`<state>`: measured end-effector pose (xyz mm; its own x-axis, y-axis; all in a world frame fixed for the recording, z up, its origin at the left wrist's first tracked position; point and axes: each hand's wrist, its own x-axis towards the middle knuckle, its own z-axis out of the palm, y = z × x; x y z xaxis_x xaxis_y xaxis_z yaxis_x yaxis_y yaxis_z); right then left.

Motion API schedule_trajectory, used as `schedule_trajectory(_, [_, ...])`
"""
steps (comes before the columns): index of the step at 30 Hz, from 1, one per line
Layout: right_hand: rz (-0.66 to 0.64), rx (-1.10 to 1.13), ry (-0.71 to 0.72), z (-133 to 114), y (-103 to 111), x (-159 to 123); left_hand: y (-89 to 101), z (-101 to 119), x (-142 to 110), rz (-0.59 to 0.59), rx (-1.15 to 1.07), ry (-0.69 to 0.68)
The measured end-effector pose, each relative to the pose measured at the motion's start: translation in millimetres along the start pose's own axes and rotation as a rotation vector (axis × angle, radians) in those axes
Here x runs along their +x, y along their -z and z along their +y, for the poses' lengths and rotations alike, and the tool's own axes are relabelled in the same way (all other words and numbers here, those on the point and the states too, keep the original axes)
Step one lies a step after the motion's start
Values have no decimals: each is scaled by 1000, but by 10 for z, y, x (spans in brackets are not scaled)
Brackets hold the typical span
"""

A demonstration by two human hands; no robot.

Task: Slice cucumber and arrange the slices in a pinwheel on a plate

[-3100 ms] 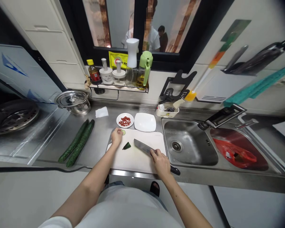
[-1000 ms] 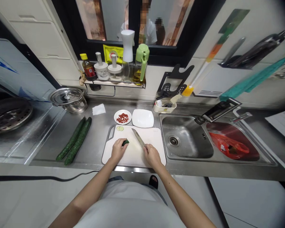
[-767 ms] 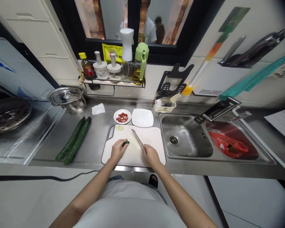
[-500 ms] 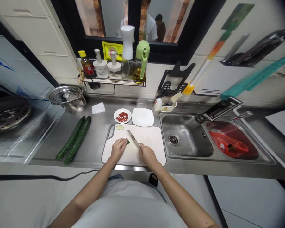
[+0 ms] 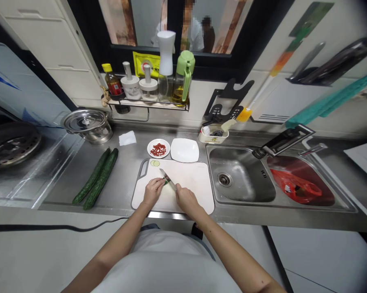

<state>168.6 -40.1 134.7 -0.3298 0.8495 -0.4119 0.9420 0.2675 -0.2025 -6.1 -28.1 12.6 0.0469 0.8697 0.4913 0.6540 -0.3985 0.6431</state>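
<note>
My left hand (image 5: 153, 191) is curled over a small dark green cucumber end (image 5: 165, 182) on the white cutting board (image 5: 192, 179), holding it down. My right hand (image 5: 185, 199) grips the handle of a kitchen knife (image 5: 167, 179), whose blade lies against the cucumber piece beside my left fingers. Two thin cucumber slices (image 5: 154, 163) lie at the board's far left corner. Two whole cucumbers (image 5: 97, 178) rest on the steel counter to the left.
Behind the board stand a small dish of red bits (image 5: 158, 148) and a white square plate (image 5: 185, 149). The sink (image 5: 241, 179) is at the right, with a red bag (image 5: 296, 188) in the further basin. A lidded pot (image 5: 87, 125) and condiment shelf (image 5: 148, 103) are at the back left.
My right hand has brought the knife leftward until the blade meets the cucumber end. My left hand first placed slices at the board's corner, then came back to hold the piece.
</note>
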Motion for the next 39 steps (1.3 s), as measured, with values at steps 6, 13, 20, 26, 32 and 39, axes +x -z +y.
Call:
schedule_trajectory(6, [-29,-3,-6,-13,14,-10,-2,1,-3,-4,7,-5])
schedule_trajectory(13, [-43,-13,-9,-26,39,-19,4,6,6,-6,9,-7])
schedule_trajectory(20, [-69,-34,11,-31,64,-47,4,1,7,-7,16,-16])
schedule_trajectory(26, [-99,-42,10,24,58,-141,6,1,12,-8,21,-21])
schedule_trajectory(32, [-120,-34,7,38,99,-152,5,17,11,2,28,-18])
schedule_trajectory(39, [-84,-51,28,-5,132,-68,11,18,21,-10,24,-18])
